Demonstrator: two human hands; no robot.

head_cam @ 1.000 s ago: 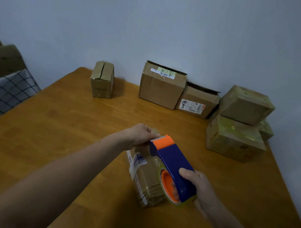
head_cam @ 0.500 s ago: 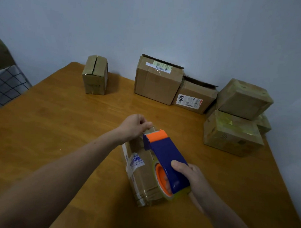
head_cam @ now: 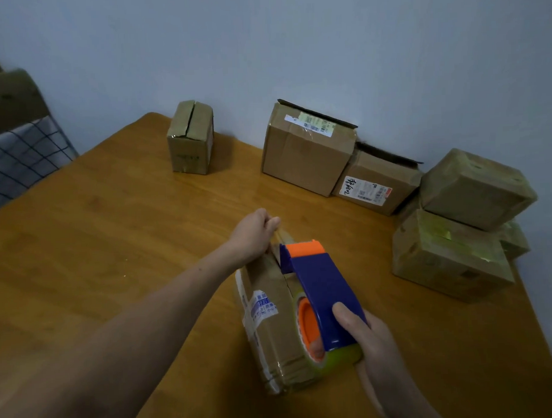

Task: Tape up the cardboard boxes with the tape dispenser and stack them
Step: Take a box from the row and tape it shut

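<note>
Box (head_cam: 274, 327) under tape dispenser (head_cam: 321, 288) (right hand (head_cam: 371, 340) gripping).

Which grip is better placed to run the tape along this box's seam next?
Right. The right grip holds the tape dispenser over the box; the left grip holds the box's far end.

A wooden table (head_cam: 113, 245) set against a pale wall carries cardboard boxes: a small upright box (head_cam: 189, 143) near its far left corner, and a large labelled box (head_cam: 304, 154) at the far edge with a lower labelled carton (head_cam: 377, 183) touching its right side. By the right edge, a tape-wrapped box (head_cam: 442, 259) forms the base of a stack, with a smaller box (head_cam: 516, 241) partly hidden behind it. A long taped parcel (head_cam: 272, 318) lies near the front middle.
</note>
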